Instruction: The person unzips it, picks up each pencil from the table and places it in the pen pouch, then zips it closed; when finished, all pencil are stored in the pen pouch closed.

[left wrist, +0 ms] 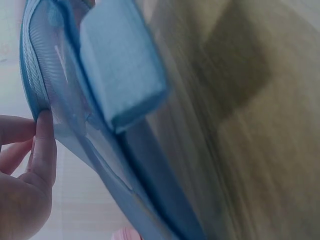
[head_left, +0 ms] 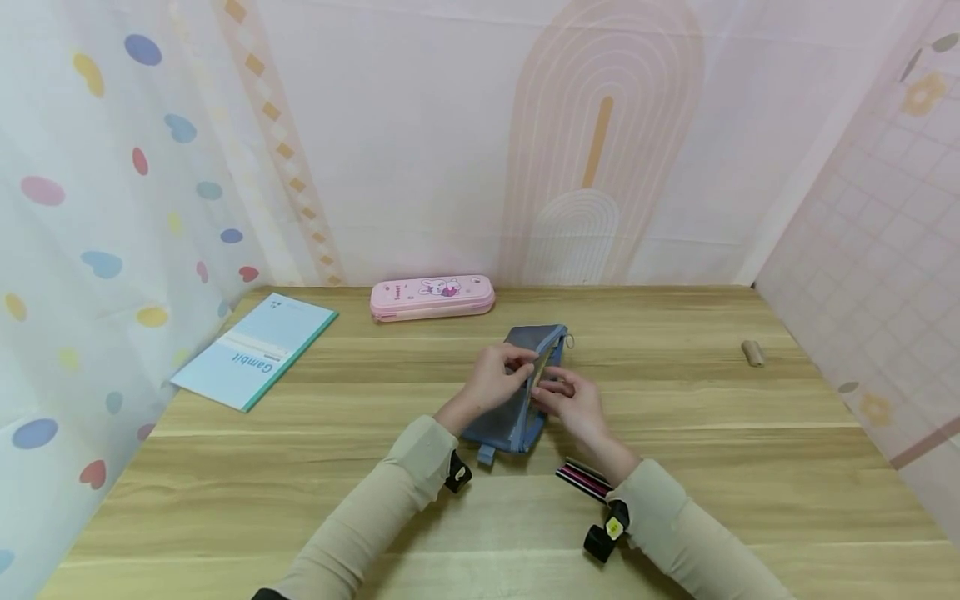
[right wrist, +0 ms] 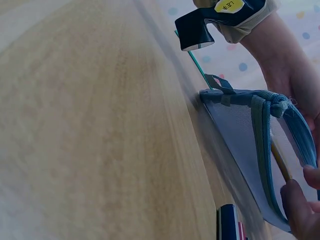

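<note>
A blue-grey mesh zip pouch point(head_left: 495, 421) stands unzipped on the table between both hands. The left hand point(head_left: 489, 382) pinches the zipper edge of its opening; in the left wrist view that finger and thumb hold the blue rim point(left wrist: 31, 82), near a fabric tab point(left wrist: 122, 65). At the mouth of the pouch, the right hand point(head_left: 576, 402) has its fingertips on a thin yellow-brown stick point(right wrist: 281, 159), which lies partly inside. The stick's inner end is hidden. Below the right wrist lie several dark, slim pieces with a magenta one point(head_left: 581, 477) among them.
A pink pencil case point(head_left: 432, 310) with a rabbit picture lies at the back. On the left is a light-blue notebook point(head_left: 243, 358). A small brown cylinder-like piece point(head_left: 752, 353) lies at the far right. Patterned curtains point(head_left: 420, 142) close off the table's back and sides.
</note>
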The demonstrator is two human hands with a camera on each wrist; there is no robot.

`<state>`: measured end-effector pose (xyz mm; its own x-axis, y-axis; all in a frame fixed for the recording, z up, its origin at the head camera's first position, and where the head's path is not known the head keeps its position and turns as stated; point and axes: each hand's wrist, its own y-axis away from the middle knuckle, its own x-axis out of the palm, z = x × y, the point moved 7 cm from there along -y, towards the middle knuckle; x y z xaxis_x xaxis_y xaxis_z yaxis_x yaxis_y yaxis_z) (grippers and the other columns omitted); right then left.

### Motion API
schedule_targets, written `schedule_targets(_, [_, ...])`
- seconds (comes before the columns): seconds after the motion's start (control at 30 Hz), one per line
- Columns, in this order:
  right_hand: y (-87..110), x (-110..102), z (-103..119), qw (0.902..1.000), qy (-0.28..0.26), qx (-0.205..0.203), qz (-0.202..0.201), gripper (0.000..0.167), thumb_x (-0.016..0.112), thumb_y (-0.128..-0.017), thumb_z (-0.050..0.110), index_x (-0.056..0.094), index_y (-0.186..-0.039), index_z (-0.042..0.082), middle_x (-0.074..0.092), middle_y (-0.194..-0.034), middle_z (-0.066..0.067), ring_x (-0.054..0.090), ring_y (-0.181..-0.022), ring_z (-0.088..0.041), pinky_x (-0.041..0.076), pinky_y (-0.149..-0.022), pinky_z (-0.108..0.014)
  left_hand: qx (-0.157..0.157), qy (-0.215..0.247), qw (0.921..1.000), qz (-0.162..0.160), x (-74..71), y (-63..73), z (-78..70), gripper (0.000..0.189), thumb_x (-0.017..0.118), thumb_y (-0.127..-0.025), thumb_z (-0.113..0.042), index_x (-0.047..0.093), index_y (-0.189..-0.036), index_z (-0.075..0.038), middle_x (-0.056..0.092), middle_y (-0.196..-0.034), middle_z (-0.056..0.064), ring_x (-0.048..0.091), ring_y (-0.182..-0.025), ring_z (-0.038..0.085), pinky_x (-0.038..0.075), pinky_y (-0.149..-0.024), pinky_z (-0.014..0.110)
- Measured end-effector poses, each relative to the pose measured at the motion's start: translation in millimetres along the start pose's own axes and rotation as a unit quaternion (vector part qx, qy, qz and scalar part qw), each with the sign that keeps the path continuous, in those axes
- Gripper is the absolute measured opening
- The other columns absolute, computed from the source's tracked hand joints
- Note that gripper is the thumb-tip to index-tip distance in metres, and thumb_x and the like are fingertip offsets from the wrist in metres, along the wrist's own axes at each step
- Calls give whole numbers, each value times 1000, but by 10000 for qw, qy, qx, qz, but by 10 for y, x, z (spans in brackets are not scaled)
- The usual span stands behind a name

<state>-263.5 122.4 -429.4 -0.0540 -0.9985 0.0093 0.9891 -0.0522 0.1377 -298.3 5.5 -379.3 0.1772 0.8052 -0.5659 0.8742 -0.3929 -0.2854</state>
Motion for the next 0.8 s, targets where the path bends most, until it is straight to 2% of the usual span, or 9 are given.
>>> schedule_targets(0.1, [7,28,1,9995,178,-136,222,40,58,-80,-5,51,-119,-5,58,-112,-25,63,-93,-22,52,-75,-25,-6,70,10000,40,-1,6,11,20,58,-83,-4,65,-101,0,64,-89,13,59,-73,19,45,-53,16])
schedule_targets(0.27, [62,-13,46,9962,626,-407,449,34,54,-80,-7,53,-114,-10,57,-112,-28,60,-98,-31,52,-77,-25,-79,153,9999,13,-28,20,35,20,57,-83,-3,65,-101,1,63,-89,14,58,-73,19,46,-53,16])
schedule_targets(0.37, [135,-76,96,9887,1164,-628,706,29,54,-81,-5,54,-110,-12,59,-107,-28,61,-94,-32,52,-75,-25,-114,195,9997,4,-42,25,45,20,57,-83,-3,65,-102,1,62,-88,14,58,-72,19,47,-53,16])
schedule_targets(0.43, [198,-120,136,9778,1624,-851,1009,27,55,-81,-3,56,-106,-12,61,-102,-28,62,-89,-31,52,-72,-23,-105,188,9998,24,-44,27,50,21,57,-83,-4,65,-102,1,62,-87,14,59,-72,19,47,-52,16])
schedule_targets(0.5, [275,-155,172,9612,2075,-1111,1437,25,57,-81,-1,58,-103,-13,63,-96,-26,63,-84,-28,51,-68,-21,-84,208,9997,36,-48,29,52,21,57,-83,-4,65,-102,2,62,-87,14,58,-71,18,47,-52,16])
schedule_targets(0.53, [320,-168,192,9495,2319,-1267,1689,24,58,-81,0,58,-101,-12,64,-92,-24,63,-81,-25,51,-66,-21,-76,199,9998,31,-52,30,53,21,57,-83,-4,65,-102,1,62,-87,13,58,-71,18,47,-52,17])
schedule_targets(0.67, [521,-248,220,8917,3206,-1792,2646,23,60,-79,1,60,-99,-10,66,-84,-17,61,-74,-14,50,-64,-18,-107,182,9998,22,-64,35,68,20,58,-83,-4,65,-102,1,62,-86,13,58,-70,17,47,-52,17])
schedule_targets(0.73, [631,-328,207,8602,3688,-1884,2977,24,61,-79,3,61,-100,-7,66,-86,-13,62,-76,-12,51,-66,-18,-102,119,9999,18,-65,34,70,20,58,-83,-4,65,-101,1,62,-86,12,58,-70,17,47,-52,17])
schedule_targets(0.8, [732,-441,183,8328,4175,-1826,3144,26,63,-79,9,61,-102,-3,66,-90,-10,61,-80,-12,51,-67,-19,-56,71,9999,60,-52,24,68,21,58,-83,-5,65,-101,1,62,-87,12,58,-70,17,46,-52,17])
